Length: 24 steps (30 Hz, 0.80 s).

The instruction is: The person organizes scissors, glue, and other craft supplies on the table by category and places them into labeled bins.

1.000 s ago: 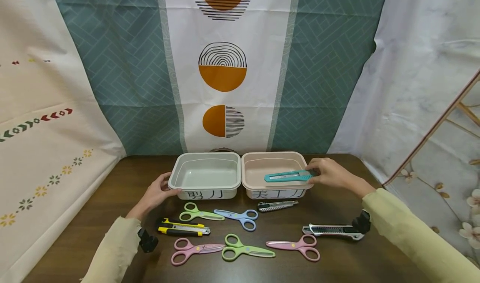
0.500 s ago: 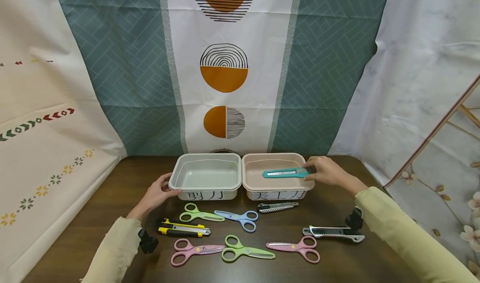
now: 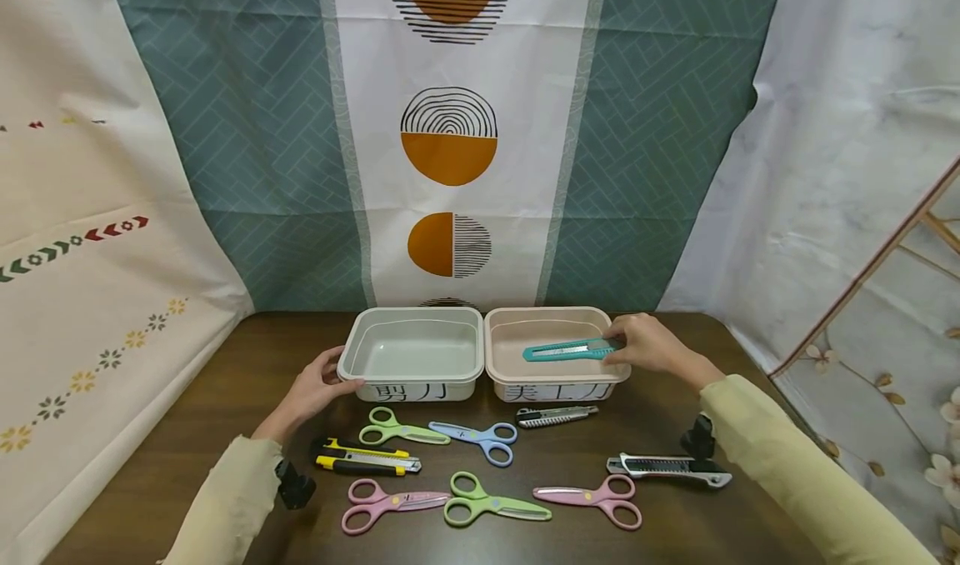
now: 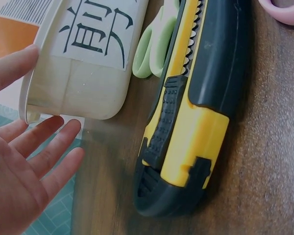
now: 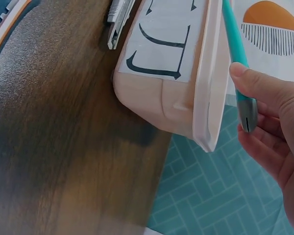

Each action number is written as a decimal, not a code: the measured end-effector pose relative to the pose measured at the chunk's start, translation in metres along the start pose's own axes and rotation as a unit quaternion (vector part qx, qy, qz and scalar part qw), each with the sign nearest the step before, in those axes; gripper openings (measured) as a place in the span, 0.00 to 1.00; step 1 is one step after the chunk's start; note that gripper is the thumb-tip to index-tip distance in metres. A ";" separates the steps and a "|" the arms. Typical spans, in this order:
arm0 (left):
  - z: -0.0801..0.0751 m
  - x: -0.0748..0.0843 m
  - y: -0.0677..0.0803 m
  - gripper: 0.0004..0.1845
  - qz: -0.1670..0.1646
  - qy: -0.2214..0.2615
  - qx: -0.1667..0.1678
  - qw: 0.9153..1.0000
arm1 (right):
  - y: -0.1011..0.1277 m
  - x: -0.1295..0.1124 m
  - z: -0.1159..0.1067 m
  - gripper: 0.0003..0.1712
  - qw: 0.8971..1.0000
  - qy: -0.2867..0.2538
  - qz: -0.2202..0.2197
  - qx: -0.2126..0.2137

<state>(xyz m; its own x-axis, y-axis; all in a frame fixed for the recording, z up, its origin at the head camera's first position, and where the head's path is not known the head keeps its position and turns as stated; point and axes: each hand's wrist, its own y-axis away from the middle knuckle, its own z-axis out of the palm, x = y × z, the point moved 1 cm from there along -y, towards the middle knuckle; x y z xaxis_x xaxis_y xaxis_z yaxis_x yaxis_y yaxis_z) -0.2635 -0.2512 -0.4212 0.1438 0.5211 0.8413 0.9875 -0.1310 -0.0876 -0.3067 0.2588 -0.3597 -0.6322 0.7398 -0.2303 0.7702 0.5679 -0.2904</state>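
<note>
The kind of room cannot be told, but it looks like a makeshift indoor tabletop set: a dark wood-grain surface [image 3: 675,532] enclosed on 3 sides by a teal-and-white geometric hanging [image 3: 450,152] behind, a cream patterned cloth [image 3: 97,298] at left and a white floral-printed sheet [image 3: 847,182] at right.
</note>
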 end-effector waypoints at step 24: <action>0.000 0.004 -0.001 0.41 -0.012 -0.003 -0.005 1.000 | -0.018 0.008 0.009 0.19 1.000 0.003 0.003 0.011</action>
<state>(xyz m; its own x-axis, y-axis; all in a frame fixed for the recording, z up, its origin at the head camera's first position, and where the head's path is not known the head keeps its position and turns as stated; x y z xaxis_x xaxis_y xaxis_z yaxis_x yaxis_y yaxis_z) -0.2637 -0.2490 -0.4184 0.1199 0.5289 0.8402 0.9901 -0.1264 -0.0617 -0.3264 0.2510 -0.3644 -0.6272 0.7451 -0.2269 0.7719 0.5556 -0.3089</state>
